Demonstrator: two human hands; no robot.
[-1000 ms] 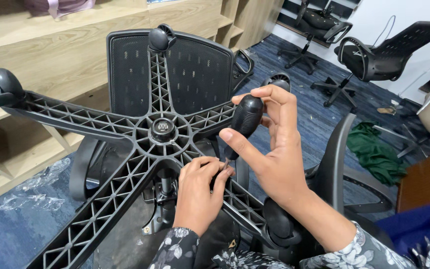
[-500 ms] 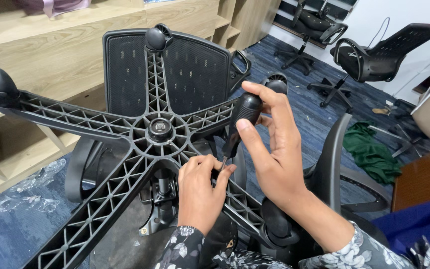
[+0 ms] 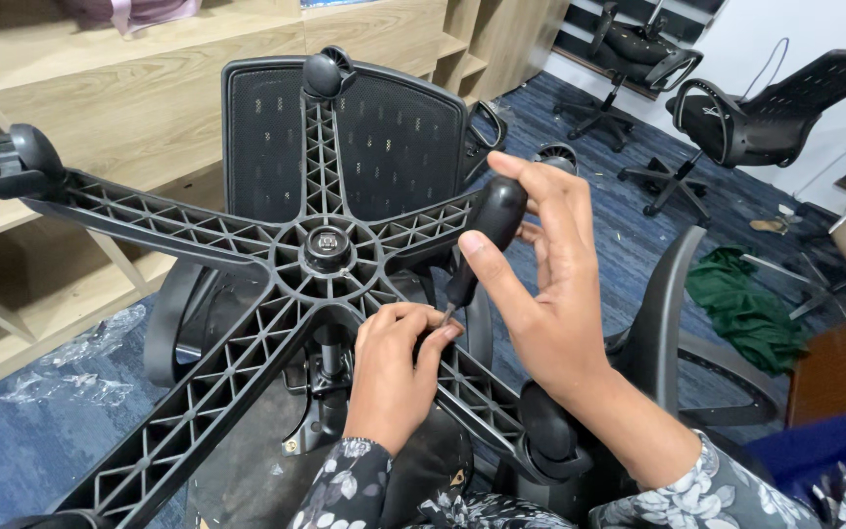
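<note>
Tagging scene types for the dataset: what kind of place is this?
Probably an office or workshop where chairs get assembled or repaired. An upturned office chair's five-star base sits in front, the right hand holds a screwdriver, more black chairs stand on blue carpet, and empty wooden shelving lines the wall.

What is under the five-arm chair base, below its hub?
Under the star base show the gas-lift column, a metal bracket and the seat underside. The left hand hides the screwdriver tip.

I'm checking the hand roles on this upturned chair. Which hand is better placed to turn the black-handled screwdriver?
Probably the right hand: it already grips the bulbous black handle of the black-handled screwdriver. The left hand pinches at the tip, beside the black plastic five-arm chair base, steadying it.
</note>
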